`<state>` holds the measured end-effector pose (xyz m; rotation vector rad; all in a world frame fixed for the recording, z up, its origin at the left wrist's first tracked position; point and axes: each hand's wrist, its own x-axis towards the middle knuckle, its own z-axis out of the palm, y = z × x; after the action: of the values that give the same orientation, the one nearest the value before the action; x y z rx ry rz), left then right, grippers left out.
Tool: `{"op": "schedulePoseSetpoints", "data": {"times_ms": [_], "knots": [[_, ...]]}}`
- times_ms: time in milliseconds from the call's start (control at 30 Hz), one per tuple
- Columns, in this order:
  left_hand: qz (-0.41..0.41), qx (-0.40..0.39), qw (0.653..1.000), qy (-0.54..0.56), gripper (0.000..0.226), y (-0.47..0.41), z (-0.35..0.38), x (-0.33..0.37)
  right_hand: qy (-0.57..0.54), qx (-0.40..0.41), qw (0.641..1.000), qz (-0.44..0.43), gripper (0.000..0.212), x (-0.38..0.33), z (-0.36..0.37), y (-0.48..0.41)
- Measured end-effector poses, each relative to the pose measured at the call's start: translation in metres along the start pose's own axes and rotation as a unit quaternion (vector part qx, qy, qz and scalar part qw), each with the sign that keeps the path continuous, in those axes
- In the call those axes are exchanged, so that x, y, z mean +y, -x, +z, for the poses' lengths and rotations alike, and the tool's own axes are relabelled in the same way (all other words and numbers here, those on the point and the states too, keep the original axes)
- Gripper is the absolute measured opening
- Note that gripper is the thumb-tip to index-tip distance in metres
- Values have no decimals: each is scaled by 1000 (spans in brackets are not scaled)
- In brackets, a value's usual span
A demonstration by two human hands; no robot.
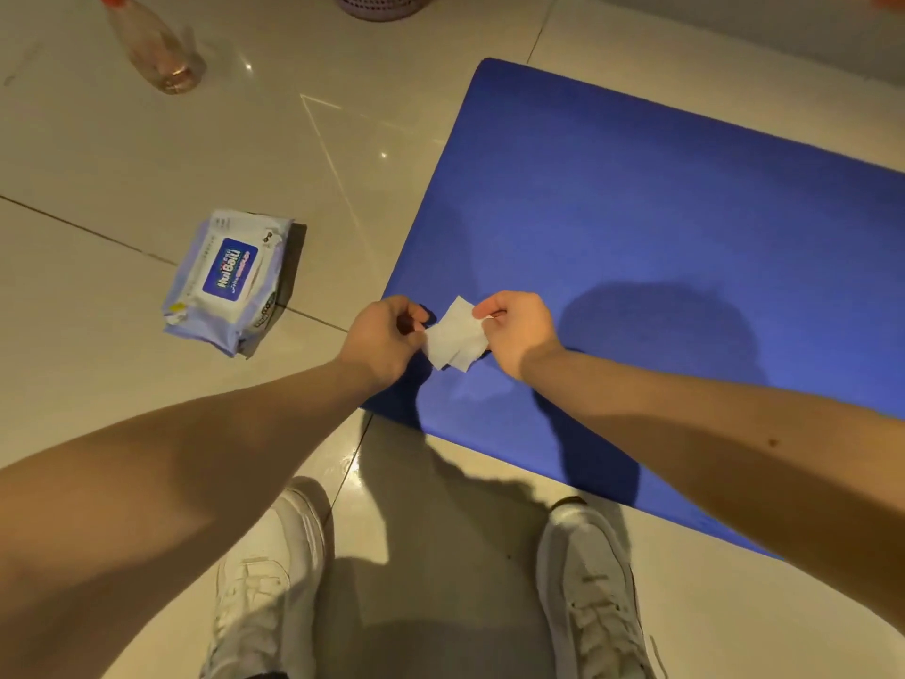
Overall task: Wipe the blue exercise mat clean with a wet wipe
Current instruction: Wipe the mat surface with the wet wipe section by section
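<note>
A blue exercise mat [661, 227] lies flat on the tiled floor and runs off the right edge of the view. Above its near left corner I hold a folded white wet wipe [455, 335] between both hands. My left hand [387, 335] pinches the wipe's left edge. My right hand [514, 325] pinches its upper right corner. The wipe hangs in the air over the mat, partly unfolded. A pack of wet wipes [227, 281] lies on the floor to the left of the mat, its flap shut.
A clear plastic bottle [156, 46] with a red cap lies on the tiles at the far left. A pink basket [382, 4] stands at the top edge. My two white shoes [274, 595] rest on the floor below the mat's near edge.
</note>
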<state>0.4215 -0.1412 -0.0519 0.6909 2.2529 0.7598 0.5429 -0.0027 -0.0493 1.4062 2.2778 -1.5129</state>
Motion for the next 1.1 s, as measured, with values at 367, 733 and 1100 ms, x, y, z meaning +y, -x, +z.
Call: {"op": "schedulePoseSetpoints", "data": {"times_ms": [367, 733, 1100], "knots": [[20, -11, 961, -275, 54, 36, -12, -36, 412, -27, 880, -234, 66, 45, 37, 43], [28, -37, 954, -295, 67, 43, -5, -49, 464, -30, 864, -195, 75, 49, 63, 25], [31, -31, 944, -327, 70, 35, -9, -56, 483, -18, 837, -254, 78, 42, 72, 14]]}}
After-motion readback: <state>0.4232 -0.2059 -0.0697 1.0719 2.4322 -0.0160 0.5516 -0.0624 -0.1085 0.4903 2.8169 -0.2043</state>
